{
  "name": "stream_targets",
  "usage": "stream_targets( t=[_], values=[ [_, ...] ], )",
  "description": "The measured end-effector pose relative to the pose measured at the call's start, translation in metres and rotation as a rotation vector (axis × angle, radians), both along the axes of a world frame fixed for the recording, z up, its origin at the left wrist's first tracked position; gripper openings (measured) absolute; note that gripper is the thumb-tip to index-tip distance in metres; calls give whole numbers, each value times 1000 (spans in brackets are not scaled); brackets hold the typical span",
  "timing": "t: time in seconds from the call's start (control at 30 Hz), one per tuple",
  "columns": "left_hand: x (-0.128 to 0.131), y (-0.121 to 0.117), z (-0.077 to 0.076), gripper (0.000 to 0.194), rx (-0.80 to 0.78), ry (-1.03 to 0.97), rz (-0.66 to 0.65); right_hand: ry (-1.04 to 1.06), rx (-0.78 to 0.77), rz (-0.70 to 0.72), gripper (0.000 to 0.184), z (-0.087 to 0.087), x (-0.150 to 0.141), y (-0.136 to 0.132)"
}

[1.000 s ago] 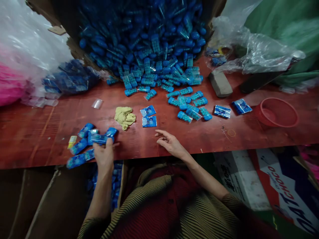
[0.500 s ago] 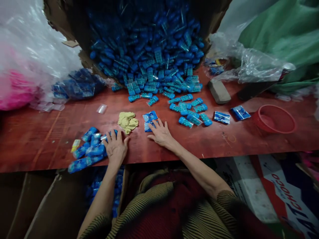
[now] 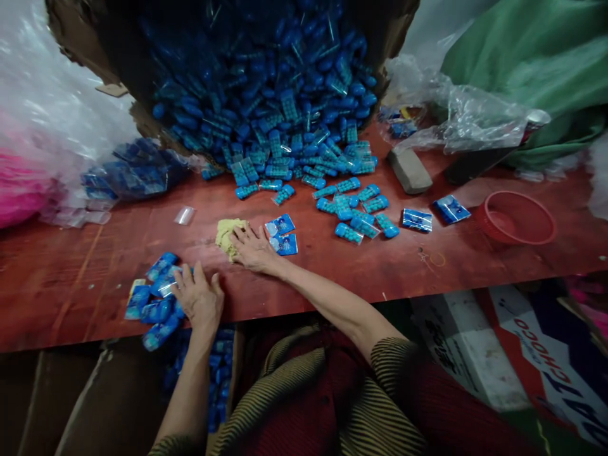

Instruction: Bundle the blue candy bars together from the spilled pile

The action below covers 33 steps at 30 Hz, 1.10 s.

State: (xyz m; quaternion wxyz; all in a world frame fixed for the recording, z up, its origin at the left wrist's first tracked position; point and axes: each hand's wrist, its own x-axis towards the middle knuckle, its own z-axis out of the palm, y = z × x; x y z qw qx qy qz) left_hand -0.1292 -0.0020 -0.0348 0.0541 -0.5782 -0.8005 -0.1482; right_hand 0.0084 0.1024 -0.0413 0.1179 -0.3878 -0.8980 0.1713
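My left hand (image 3: 199, 296) lies with its fingers apart against the right side of a loose heap of blue wrapped packs (image 3: 156, 310) near the table's front edge. A small yellow-and-white piece (image 3: 137, 283) shows behind that heap. My right hand (image 3: 257, 251) reaches across, its fingers spread on the edge of a crumpled pale-yellow lump (image 3: 227, 234), soft like a cloth or putty; I cannot tell which. Just beyond this hand lie two flat blue printed cards (image 3: 285, 244), side by side and untouched.
A torn cardboard box (image 3: 90, 38) spills blue-capped bottles of small beads (image 3: 285, 120) onto the red table (image 3: 332, 272). Several bottles lie apart (image 3: 363, 218). To the right are a grey block (image 3: 409, 171), blue card stacks (image 3: 417, 220) and a red basket (image 3: 517, 218). An open box of blue packs (image 3: 221, 373) stands below the edge.
My right hand has left the blue cards and moved left onto the yellow lump. The left hand has pushed into the blue packs, which have shifted and bunched. The view has turned slightly.
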Motion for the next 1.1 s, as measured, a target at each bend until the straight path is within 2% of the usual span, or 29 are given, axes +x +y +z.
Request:
stream_targets(
  t=[0.1,0.2,0.27,0.4,0.5,0.57,0.67,0.77,0.83,0.9,0.97,1.07,1.1],
  values=[
    [24,11,5,61,17,-79,-45,8,-23,50,48,8,42,-10],
    [49,32,2,63,-27,-158,-116,-26,-17,-111,47,13,87,-15],
    [61,46,-5,62,-59,-218,-160,-64,-48,-200,45,10,108,-17],
    [74,58,-19,60,-6,-258,-151,-18,-39,-295,34,-7,119,-19],
    [78,46,-17,55,56,-302,-158,53,-8,-350,26,-16,115,-20],
    [83,34,-12,48,127,-395,-188,76,3,-368,23,-16,114,-21],
    [97,21,-1,46,205,-777,-173,117,53,-392,25,-4,116,-28],
    [114,20,9,49,130,-1308,-39,190,130,-387,28,14,117,-42],
    [123,24,14,41,75,-1548,23,251,126,-345,29,23,116,-52],
    [128,26,18,36,76,-1687,62,355,51,-316,28,26,116,-60],
    [131,26,21,36,84,-1781,90,542,-95,-343,29,24,116,-63],
    [131,24,23,37,57,-1829,81,886,-457,-473,42,17,118,-61],
    [131,23,23,36,44,-1817,67,973,-597,-501,41,16,119,-60]
  ],
)
